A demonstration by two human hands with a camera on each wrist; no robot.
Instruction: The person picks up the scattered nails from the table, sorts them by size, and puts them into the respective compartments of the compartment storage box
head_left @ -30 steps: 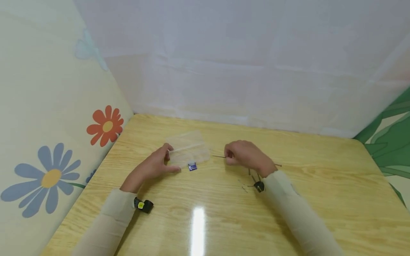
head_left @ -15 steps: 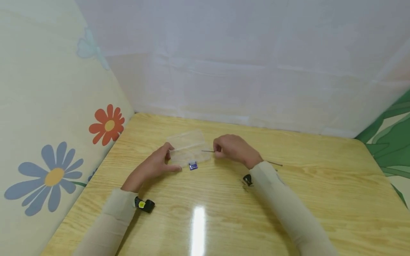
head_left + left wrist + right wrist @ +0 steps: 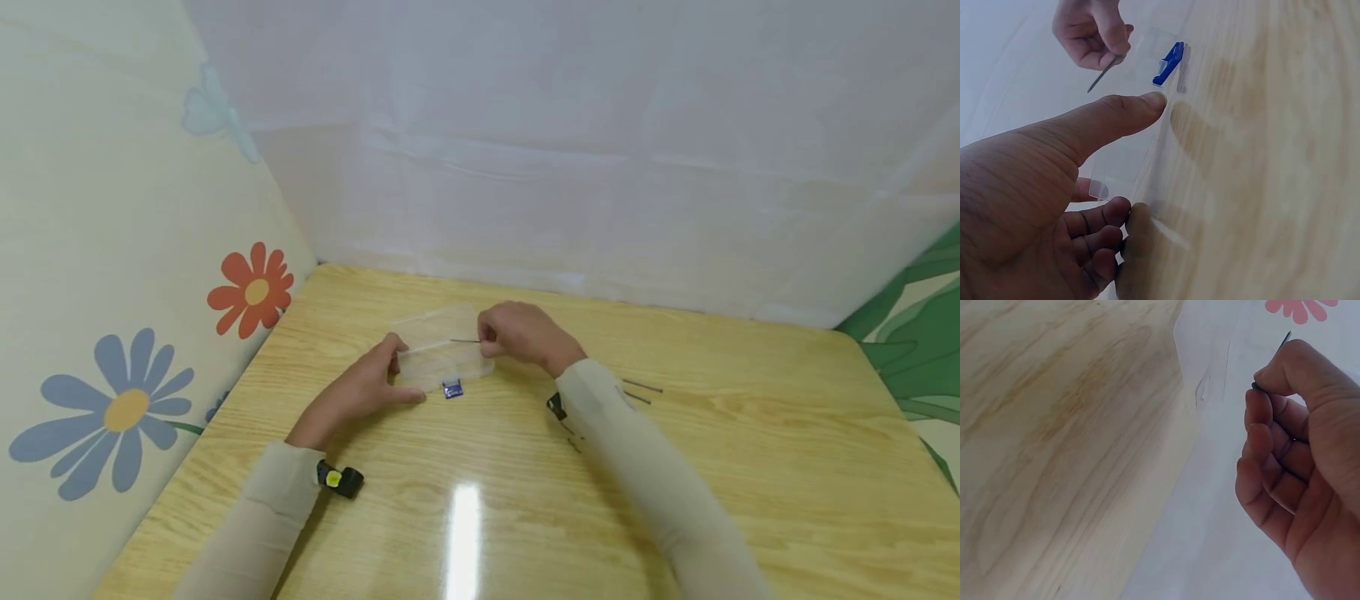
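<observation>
A clear plastic box (image 3: 431, 367) lies on the table with its lid raised at the back and a blue latch (image 3: 453, 389) at its front. My left hand (image 3: 363, 385) grips the box's left end; its thumb is along the front, and a fingertip shows through the plastic in the left wrist view. Over the box, my right hand (image 3: 521, 335) pinches a thin, dark nail (image 3: 465, 341) between thumb and forefinger. The nail points left, and its tip (image 3: 1092, 89) is free of the box in the left wrist view. What lies inside the box is too faint to tell.
Two more long nails (image 3: 642, 386) lie on the wooden table (image 3: 525, 500) right of my right forearm. Several tiny thin pieces (image 3: 573, 445) lie by that sleeve, partly hidden. A white cloth (image 3: 525, 167) hangs behind the table, and a flowered one (image 3: 90, 250) on the left.
My right hand has moved left and slightly away from me, bringing the nail from beside the box to over it. My left hand and the box have stayed in place.
</observation>
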